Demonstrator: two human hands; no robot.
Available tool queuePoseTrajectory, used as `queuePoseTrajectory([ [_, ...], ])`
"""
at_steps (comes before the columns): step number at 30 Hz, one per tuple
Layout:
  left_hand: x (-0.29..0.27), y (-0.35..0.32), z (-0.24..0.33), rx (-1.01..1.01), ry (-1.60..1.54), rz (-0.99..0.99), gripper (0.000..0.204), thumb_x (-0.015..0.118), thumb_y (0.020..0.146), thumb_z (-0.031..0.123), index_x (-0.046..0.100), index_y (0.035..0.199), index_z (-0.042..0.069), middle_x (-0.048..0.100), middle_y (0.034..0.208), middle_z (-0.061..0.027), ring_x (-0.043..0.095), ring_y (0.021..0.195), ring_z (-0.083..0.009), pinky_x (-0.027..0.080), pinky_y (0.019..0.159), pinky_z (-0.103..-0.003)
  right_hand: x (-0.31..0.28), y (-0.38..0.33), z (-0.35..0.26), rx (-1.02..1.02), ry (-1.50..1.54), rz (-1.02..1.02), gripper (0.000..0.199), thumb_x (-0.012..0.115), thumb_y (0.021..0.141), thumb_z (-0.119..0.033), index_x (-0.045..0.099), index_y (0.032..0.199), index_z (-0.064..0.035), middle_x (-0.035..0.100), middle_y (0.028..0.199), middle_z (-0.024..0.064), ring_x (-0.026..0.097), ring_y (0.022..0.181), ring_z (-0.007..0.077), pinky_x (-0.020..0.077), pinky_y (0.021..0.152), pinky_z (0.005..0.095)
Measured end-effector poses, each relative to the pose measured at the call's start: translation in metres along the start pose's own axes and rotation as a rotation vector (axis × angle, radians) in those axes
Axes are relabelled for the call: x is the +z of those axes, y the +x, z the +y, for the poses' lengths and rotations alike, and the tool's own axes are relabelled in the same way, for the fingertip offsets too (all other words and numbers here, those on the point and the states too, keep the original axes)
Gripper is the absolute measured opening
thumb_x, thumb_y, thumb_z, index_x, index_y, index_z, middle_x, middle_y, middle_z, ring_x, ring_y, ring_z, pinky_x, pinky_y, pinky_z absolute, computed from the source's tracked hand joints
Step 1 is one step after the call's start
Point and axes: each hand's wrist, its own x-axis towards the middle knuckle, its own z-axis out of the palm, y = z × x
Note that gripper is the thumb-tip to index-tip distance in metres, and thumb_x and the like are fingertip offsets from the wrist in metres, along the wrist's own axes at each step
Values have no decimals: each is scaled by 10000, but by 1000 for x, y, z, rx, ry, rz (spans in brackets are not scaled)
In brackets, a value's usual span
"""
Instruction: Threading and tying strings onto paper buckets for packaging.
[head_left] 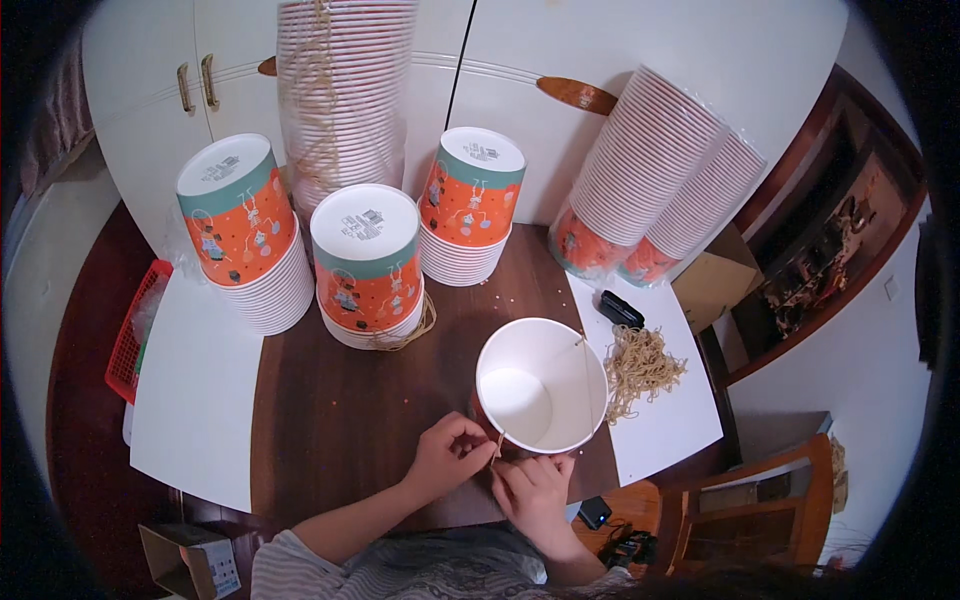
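An open paper bucket (515, 395) stands in front of me at the table's near edge, its white inside facing up. A tan cord (587, 390) runs along the right side of its mouth from a small knot or peg near the rim. At the near-left rim a short piece of cord sticks out of the wall. My left hand (450, 457) pinches this cord between thumb and forefinger. Just right of it, my right hand (537, 490) is closed, thumb and fingers bent around the cord's lower end against the bucket's outer side. The exact grip is partly hidden.
Upside-down stacks of orange and green buckets (368, 265) stand beyond my hands; one has cords looped round its base. Tall wrapped stacks (345, 100) stand behind. Right of the open bucket lie a heap of tan cords (642, 370) and a black object (621, 309). A wooden chair (745, 520) stands right.
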Motion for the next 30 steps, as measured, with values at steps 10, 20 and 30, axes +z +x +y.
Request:
queuePoseTrajectory([
  [10,3,-1,-13,101,75,-46,152,695,689,77,610,809,35,570,773,-42,539,648,-79,421,540,-201,5,0,2,-20,0,2,177,678,615,-123,607,776,-105,536,719,0,514,700,165,304,684,347],
  [20,4,-1,-2,133,121,-1,118,687,684,71,603,763,43,568,724,-47,540,621,-95,426,539,-215,8,-1,2,14,-57,-25,155,671,625,-136,602,763,-120,528,729,-7,518,738,154,290,700,343],
  [30,3,-2,0,228,207,47,84,666,671,54,615,736,37,603,729,-86,590,667,-184,464,582,-276,9,-2,3,-12,-78,-11,144,648,647,-179,590,772,-139,481,702,-11,493,736,151,272,681,345],
])
